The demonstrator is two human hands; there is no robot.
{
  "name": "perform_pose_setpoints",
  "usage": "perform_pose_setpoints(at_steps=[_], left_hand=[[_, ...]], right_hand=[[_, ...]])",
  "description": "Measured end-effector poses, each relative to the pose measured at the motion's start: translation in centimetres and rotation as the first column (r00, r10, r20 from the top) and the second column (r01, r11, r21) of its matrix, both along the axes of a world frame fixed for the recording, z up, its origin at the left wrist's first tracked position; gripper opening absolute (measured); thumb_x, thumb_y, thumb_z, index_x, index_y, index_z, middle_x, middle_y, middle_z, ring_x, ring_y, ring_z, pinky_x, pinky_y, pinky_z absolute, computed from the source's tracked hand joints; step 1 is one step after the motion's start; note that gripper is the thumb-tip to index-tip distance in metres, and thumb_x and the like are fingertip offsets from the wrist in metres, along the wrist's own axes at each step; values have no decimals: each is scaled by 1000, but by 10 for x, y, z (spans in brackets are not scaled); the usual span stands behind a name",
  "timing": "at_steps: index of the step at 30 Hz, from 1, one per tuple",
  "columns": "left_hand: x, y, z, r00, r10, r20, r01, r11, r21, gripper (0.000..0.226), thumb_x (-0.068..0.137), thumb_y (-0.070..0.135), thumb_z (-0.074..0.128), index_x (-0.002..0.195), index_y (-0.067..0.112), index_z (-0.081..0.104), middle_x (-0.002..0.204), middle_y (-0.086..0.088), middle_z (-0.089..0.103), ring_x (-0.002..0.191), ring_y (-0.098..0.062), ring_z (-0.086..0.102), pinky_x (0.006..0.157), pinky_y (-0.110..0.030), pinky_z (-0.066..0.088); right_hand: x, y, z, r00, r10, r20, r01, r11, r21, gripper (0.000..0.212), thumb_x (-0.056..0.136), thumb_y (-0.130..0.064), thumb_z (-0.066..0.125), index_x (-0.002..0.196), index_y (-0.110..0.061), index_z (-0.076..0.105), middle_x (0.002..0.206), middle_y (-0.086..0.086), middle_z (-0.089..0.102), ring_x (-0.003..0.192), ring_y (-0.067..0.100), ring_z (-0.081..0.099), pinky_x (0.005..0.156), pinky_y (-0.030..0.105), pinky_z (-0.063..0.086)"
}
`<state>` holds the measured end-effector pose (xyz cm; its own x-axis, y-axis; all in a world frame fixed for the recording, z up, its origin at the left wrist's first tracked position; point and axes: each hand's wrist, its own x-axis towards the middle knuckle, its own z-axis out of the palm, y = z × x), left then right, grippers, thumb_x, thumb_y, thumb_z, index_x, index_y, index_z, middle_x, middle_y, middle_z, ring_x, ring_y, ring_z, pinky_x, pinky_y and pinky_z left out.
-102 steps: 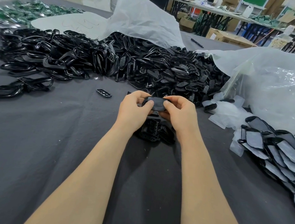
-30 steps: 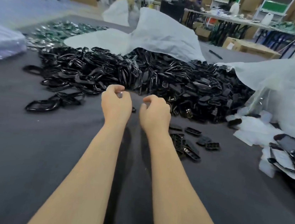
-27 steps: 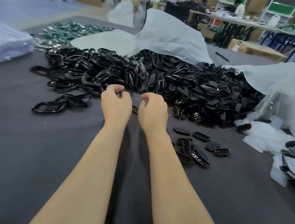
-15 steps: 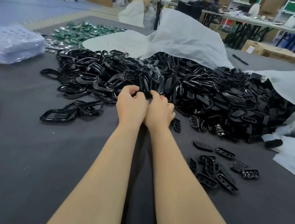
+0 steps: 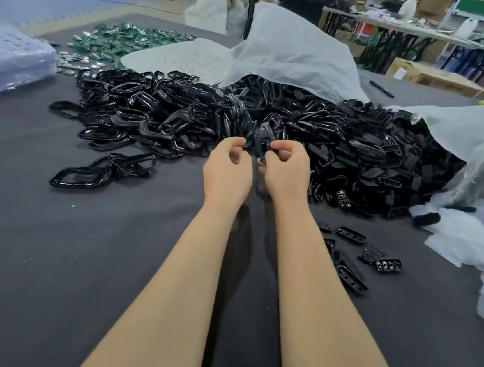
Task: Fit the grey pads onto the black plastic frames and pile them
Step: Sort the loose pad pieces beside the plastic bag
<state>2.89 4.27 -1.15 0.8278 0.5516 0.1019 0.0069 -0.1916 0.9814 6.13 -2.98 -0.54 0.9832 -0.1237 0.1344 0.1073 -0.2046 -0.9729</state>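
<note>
- Head view: your left hand point(image 5: 227, 171) and right hand point(image 5: 287, 173) meet at the near edge of the heap of black frames point(image 5: 316, 137) on the dark cloth point(image 5: 73, 254).
- Both hands have their fingers curled in, and thumb and fingertips pinch one black frame point(image 5: 258, 142) between them.
- That frame is blurred and merges with the heap behind it, so you cannot make out its outline or whether it carries a pad.
- Your right arm hides part of the loose small black pieces point(image 5: 350, 257) beside it.
- The white bag point(image 5: 296, 52) covers the far side of the heap.
- At the right edge, white sheets point(image 5: 471, 242) with dark shapes on them are cut off and cannot be identified.
</note>
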Motion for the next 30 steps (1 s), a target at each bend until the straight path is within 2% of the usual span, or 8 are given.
perform_pose_setpoints(at_steps=[3, 8, 13, 16, 20, 24, 27, 30], left_hand=[[-9, -22, 6, 994, -107, -6, 107, 994, 4, 27, 96, 16, 49, 119, 18, 62, 107, -1, 68, 100, -15, 60, 87, -26, 45], [-28, -57, 6, 980, -200, -14, 200, 977, 77, 20, 98, 27, 50, 104, 17, 67, 97, 4, 67, 93, -13, 61, 76, -23, 43], [-40, -76, -1, 971, -228, -78, 232, 971, 51, 22, 95, 30, 56, 103, 12, 65, 88, 6, 65, 80, -6, 59, 63, -11, 44], [-43, -78, -6, 974, -213, -82, 217, 975, 48, 20, 95, 23, 53, 102, 9, 65, 97, -5, 69, 90, -19, 63, 78, -30, 50], [-39, -71, -8, 994, -111, -15, 110, 993, -49, 29, 101, 17, 39, 82, 13, 60, 79, -2, 64, 75, -20, 59, 80, -44, 52], [-36, -71, -11, 999, -14, 45, 23, 980, -199, 22, 102, 16, 40, 88, 21, 56, 84, 7, 62, 66, -6, 54, 75, -32, 52], [-35, -72, -12, 996, 61, 59, -44, 967, -253, 19, 100, 14, 46, 86, 26, 53, 88, 7, 64, 76, -11, 58, 77, -29, 50], [-35, -71, -11, 995, 70, 64, -48, 955, -294, 22, 99, 14, 46, 84, 29, 51, 90, 7, 65, 83, -14, 57, 84, -32, 50]], right_hand=[[-13, -23, 1, 999, -3, 47, 9, 993, -118, 20, 87, -3, 56, 99, -18, 50, 80, -12, 54, 84, 15, 58, 74, 19, 41], [-43, -63, 1, 995, -1, 104, 19, 985, -173, 20, 88, -12, 63, 102, -22, 54, 83, -17, 57, 76, -2, 56, 64, 3, 42], [-66, -96, 2, 983, 177, 43, -157, 944, -289, 26, 88, -2, 53, 98, -21, 66, 94, -5, 69, 94, 14, 65, 84, 28, 53], [-71, -110, 1, 973, 230, -24, -229, 945, -235, 38, 87, 7, 45, 96, -24, 65, 95, -5, 71, 95, 14, 67, 93, 36, 53], [-66, -130, -3, 999, -45, 16, 48, 935, -351, 29, 91, -2, 45, 103, -18, 66, 100, -1, 70, 78, 11, 61, 73, 23, 49], [-63, -128, -6, 996, -69, 61, 90, 854, -512, 32, 92, -8, 45, 113, -19, 67, 102, 3, 67, 73, 15, 55, 67, 25, 41], [-58, -115, -7, 999, 23, 46, 8, 815, -579, 35, 94, -10, 44, 119, -21, 66, 118, 5, 64, 96, 27, 58, 80, 34, 49], [-52, -103, -9, 1000, -19, -25, -4, 709, -706, 35, 97, -15, 43, 125, -23, 62, 135, 2, 53, 122, 30, 48, 102, 43, 40]])
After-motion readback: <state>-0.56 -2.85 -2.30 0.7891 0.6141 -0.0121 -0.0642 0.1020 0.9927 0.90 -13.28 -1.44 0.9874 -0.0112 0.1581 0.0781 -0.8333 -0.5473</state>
